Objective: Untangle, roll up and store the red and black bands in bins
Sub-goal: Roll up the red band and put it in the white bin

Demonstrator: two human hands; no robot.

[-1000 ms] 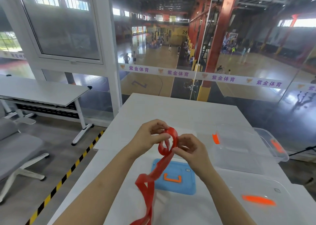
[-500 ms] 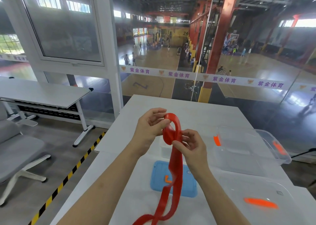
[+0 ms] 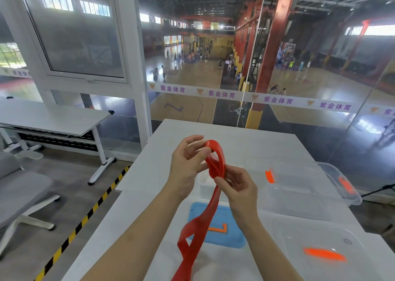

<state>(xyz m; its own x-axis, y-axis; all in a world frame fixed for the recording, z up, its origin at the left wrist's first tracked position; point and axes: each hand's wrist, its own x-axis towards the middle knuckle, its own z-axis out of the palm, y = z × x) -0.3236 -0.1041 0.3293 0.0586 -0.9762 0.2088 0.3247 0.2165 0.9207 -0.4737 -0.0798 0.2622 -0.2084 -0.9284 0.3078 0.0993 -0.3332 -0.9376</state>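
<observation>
both hands were raised above the white table [image 3: 235, 135], holding the red band [image 3: 216, 163] between them. the left hand [image 3: 188, 165] pinched the far, upper curve of a small loop in the band between its thumb and curled fingers. the right hand [image 3: 240, 189], just right of it and nearer, had its thumb and fingers clamped on the loop's lower end, where the layers of the band came together. from that pinch the rest of the band hung down toward the near edge, twisting once over itself before it ran out of view at the bottom.

under the hanging band a blue lid [image 3: 234, 237] with an orange handle lay flat on the table. a small clear bin [image 3: 204, 184] stood just beyond it, partly hidden by the hands. to the right sat a larger clear bin [image 3: 299, 186] with orange latches, and nearer than that lay a clear lid [image 3: 316, 233] with an orange handle. off to the left stood a second table [image 3: 53, 118] and a grey chair [image 3: 19, 186], with black-and-yellow tape [image 3: 85, 219] on the floor beside the white table.
</observation>
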